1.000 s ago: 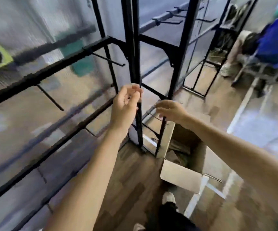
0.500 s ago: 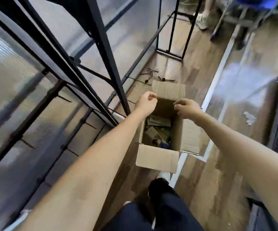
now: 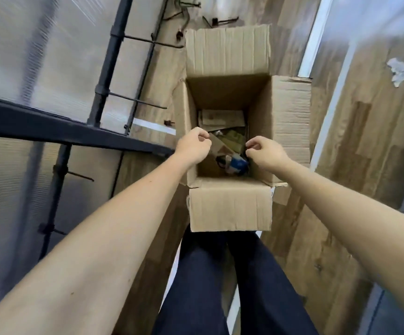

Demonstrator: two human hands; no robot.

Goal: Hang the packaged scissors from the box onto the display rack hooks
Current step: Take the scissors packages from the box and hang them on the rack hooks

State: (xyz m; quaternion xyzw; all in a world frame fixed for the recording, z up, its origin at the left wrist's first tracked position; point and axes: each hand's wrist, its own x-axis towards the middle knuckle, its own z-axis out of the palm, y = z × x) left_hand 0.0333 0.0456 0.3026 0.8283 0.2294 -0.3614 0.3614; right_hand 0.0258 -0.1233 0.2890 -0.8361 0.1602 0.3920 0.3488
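Dark trousers (image 3: 220,286) fill the bottom of the view, where half a second ago only a knee and a shoe showed; the head has tipped to look straight down. Both bare forearms reach forward over the near flap (image 3: 230,206) of the cardboard box (image 3: 227,93), which stands open on the wood floor (image 3: 341,165). The left hand (image 3: 192,147) is over the box's left rim, fingers curled into the palm and thumb against the forefinger, holding nothing. The right hand (image 3: 266,153) is by the right wall, curled too, thumb tip meeting a fingertip; whether it pinches anything I cannot tell. A second ago both hands were up at the rack, and since then they have dropped to the box mouth. The packaged scissors (image 3: 230,141) lie untouched in a loose heap on the box bottom, between and below the hands, one with a blue handle (image 3: 237,164) nearest. Left of the box the black display rack (image 3: 51,128) carries bare hooks (image 3: 135,101). Beyond the far flap (image 3: 227,52), loose hooks (image 3: 222,20) lie on the floor, and a crumpled white scrap (image 3: 399,70) sits far right.
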